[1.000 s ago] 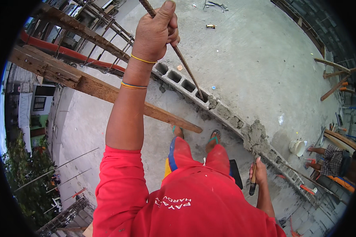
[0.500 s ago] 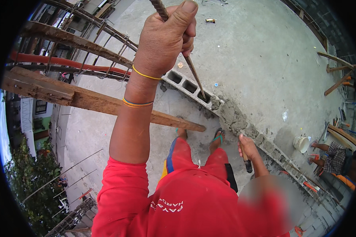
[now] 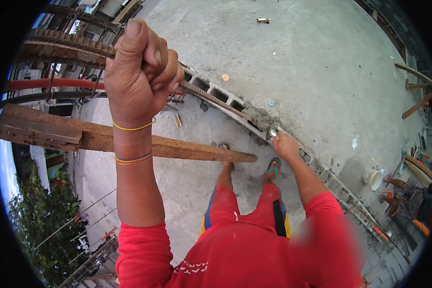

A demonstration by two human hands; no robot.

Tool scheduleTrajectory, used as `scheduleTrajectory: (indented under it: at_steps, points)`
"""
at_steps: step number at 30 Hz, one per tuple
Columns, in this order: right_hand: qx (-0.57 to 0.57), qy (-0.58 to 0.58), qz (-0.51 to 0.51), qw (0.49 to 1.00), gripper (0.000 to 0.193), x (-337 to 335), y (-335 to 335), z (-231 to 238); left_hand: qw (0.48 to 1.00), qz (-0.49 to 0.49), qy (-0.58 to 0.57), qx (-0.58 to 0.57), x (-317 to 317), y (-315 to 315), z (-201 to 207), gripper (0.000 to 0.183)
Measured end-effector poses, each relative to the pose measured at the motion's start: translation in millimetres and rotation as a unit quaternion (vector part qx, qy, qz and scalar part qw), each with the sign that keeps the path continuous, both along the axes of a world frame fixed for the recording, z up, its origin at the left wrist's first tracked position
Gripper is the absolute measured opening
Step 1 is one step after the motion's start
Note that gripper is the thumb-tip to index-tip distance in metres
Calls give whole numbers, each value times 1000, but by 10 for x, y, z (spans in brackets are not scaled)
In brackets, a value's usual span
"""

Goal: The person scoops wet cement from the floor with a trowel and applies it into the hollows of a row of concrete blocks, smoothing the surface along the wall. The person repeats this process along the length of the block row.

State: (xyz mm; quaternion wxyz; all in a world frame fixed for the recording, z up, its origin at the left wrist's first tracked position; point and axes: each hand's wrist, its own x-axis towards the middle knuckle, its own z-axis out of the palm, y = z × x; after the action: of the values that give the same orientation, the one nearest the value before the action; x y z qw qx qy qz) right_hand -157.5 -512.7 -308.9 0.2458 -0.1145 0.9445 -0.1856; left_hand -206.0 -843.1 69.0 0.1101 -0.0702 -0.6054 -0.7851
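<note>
My left hand point(image 3: 141, 72) is raised and closed around a ribbed steel bar point(image 3: 213, 99). The bar slants down to the right, its lower end at the hollow concrete blocks point(image 3: 236, 103). Low at the wall, my right hand point(image 3: 286, 146) grips what looks like a trowel point(image 3: 273, 133). Only a bit of shiny metal shows past the fingers, and the handle is hidden by the hand. Wet grey mortar point(image 3: 258, 118) lies on the block tops just beyond that hand. The open block cells are left of the mortar.
A long timber point(image 3: 192, 148) crosses from the left, ending near my feet. Behind my left hand are a red hose point(image 3: 57, 84) and rusty rebar. To the right stand a white bucket point(image 3: 372, 178) and another person point(image 3: 410, 197). The low block line point(image 3: 338, 187) continues toward the lower right.
My left hand has moved left and down, and the bar now lies at a flatter slant. My right hand has gone forward and left to the mortar; the tool's handle no longer shows.
</note>
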Motion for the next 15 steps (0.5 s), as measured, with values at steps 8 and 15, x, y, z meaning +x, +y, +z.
scheduleTrajectory:
  at_steps: [8,15]
  points:
    - [44,6,-18,999,32,236,-48,32,999,-7,-3,-38,52,-80,-51,46]
    - [148,-114,6,982,31,145,-21,345,1000,-13,-12,20,-5,-70,-60,47]
